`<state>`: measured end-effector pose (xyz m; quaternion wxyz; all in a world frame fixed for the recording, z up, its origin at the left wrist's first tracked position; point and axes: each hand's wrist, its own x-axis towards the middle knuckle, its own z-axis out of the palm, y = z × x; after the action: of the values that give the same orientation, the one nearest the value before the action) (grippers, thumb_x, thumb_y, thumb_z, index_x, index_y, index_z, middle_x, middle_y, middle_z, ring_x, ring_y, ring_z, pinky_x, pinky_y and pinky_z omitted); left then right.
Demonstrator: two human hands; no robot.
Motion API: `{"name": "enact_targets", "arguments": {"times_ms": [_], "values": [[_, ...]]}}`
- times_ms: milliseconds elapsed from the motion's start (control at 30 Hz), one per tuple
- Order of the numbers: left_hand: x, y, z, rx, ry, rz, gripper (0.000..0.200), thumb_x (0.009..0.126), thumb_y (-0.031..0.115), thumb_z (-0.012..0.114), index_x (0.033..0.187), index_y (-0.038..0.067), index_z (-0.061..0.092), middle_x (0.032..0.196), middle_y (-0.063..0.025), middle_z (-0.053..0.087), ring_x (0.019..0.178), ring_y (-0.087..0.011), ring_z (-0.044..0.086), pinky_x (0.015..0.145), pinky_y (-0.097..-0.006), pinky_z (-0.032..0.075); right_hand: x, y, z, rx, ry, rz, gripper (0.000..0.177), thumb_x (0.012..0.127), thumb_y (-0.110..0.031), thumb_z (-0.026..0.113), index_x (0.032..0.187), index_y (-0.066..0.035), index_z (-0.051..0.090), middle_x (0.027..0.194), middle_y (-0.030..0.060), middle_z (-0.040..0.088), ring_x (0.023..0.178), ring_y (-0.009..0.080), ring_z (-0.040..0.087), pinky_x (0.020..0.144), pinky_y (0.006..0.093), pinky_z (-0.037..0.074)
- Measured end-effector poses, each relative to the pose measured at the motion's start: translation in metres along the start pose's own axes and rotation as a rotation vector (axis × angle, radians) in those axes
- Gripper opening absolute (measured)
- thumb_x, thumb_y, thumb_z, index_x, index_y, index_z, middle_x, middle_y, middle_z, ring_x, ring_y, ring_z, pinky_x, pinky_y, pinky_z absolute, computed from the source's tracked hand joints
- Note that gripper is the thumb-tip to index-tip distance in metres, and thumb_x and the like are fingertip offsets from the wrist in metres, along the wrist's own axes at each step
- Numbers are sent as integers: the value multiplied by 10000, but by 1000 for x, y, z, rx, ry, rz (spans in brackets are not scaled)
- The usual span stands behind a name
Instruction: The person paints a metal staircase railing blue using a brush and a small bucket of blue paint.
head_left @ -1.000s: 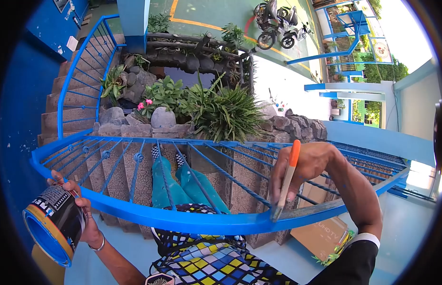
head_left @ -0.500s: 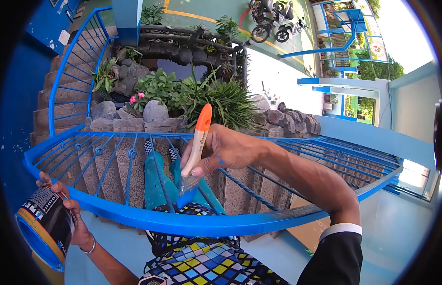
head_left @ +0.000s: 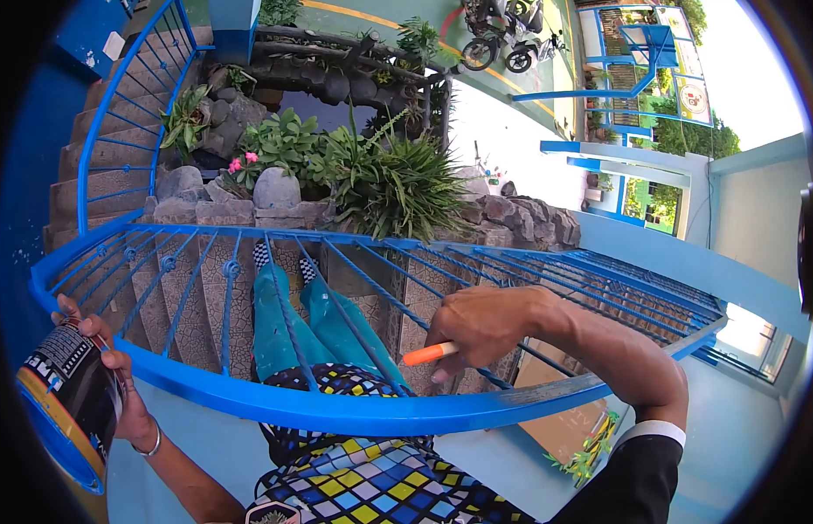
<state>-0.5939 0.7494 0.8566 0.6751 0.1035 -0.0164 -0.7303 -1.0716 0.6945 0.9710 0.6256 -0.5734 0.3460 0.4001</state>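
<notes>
My left hand point(head_left: 125, 384) is wrapped round a dark-labelled paint can point(head_left: 81, 375), tilted at the lower left, with blue paint at its rim. My right hand point(head_left: 492, 321) grips a paintbrush point(head_left: 431, 353) by its handle. The orange handle end points left; the bristles are hidden behind the hand. Below and around that hand runs the blue metal stair railing point(head_left: 275, 404) with its twisted bars. Part of its top rail, to the right of the brush, looks worn and greyish.
Tiled stairs point(head_left: 424, 301) lie beneath the railing, where teal trouser legs point(head_left: 280, 323) show. Beyond stand rocks point(head_left: 280, 188), leafy plants point(head_left: 397, 188) and a small pond point(head_left: 323, 113). A cardboard sheet point(head_left: 559, 424) is at the lower right. Motorbikes point(head_left: 511, 44) are parked farther off.
My right hand has moved right and turned, so the brush's orange end now points left and its bristles no longer show. The view has shifted slightly; the can stays in my left hand.
</notes>
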Motion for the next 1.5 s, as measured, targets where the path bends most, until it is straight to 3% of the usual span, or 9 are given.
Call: {"name": "enact_targets", "arguments": {"times_ms": [400, 500, 600, 700, 1000, 1200, 1300, 1400, 1500], "values": [[-8, 7, -11, -25, 32, 32, 839, 951, 371, 674, 1623, 96, 253, 1714, -59, 179, 1464, -300, 306, 1054, -623, 444, 22, 19, 6, 129, -283, 28, 595, 888, -570, 759, 1109, -18, 769, 945, 194, 756, 909, 376, 712, 808, 492, 520], [-9, 8, -11, -23, 35, 39, 835, 957, 372, 664, 1627, 96, 248, 1717, -58, 179, 1465, -298, 299, 1051, -625, 440, 29, 33, 21, 140, -152, 1, 675, 808, -656, 795, 997, -9, 789, 842, 152, 748, 763, 316, 714, 703, 469, 516], [-9, 9, -12, -16, 31, 38, 827, 963, 375, 654, 1629, 99, 249, 1720, -57, 178, 1464, -301, 297, 1049, -626, 438, 28, 32, 20, 179, -118, -26, 623, 817, -598, 814, 977, 4, 783, 815, 143, 737, 755, 311, 710, 703, 459, 513], [-9, 9, -15, -28, 30, 40, 822, 965, 378, 652, 1629, 102, 252, 1722, -57, 176, 1464, -308, 297, 1053, -627, 437, 22, 19, 5, 76, -172, 111, 468, 880, -439, 801, 1102, -28, 781, 955, 177, 767, 936, 345, 730, 821, 472, 531], [-4, 5, -10, -8, 21, 16, 850, 943, 386, 689, 1617, 103, 257, 1711, -59, 189, 1447, -312, 324, 1053, -619, 453, 19, 13, 0, 465, -238, -97, 369, 837, -242, 780, 1111, 5, 781, 1083, 160, 774, 1011, 286, 736, 920, 410, 562], [-6, 6, -10, -25, 29, 20, 828, 958, 387, 668, 1618, 106, 255, 1711, -54, 188, 1458, -306, 314, 1066, -619, 439, 30, 13, -3, 354, -334, -155, 346, 920, -278, 743, 1150, -23, 779, 1058, 137, 786, 973, 264, 740, 860, 412, 548], [-6, 6, -10, -21, 19, 13, 820, 962, 384, 661, 1619, 106, 256, 1713, -53, 187, 1463, -302, 310, 1073, -619, 431, 25, 6, -6, 334, -284, -170, 353, 924, -299, 739, 1103, 3, 777, 945, 129, 772, 837, 262, 706, 765, 436, 521], [-5, 5, -10, -17, 11, 13, 820, 961, 377, 662, 1621, 105, 256, 1714, -52, 188, 1463, -303, 310, 1075, -618, 430, 26, -1, -11, 285, -347, -79, 396, 848, -249, 762, 1111, 45, 736, 1008, 158, 761, 914, 262, 709, 823, 417, 542], [-5, 4, -9, -17, 7, 16, 821, 959, 368, 666, 1622, 106, 259, 1715, -50, 187, 1462, -304, 311, 1074, -620, 431, 24, -1, -9, 292, -326, -113, 416, 835, -273, 763, 1080, 62, 722, 937, 158, 746, 843, 262, 687, 759, 441, 523]]}}
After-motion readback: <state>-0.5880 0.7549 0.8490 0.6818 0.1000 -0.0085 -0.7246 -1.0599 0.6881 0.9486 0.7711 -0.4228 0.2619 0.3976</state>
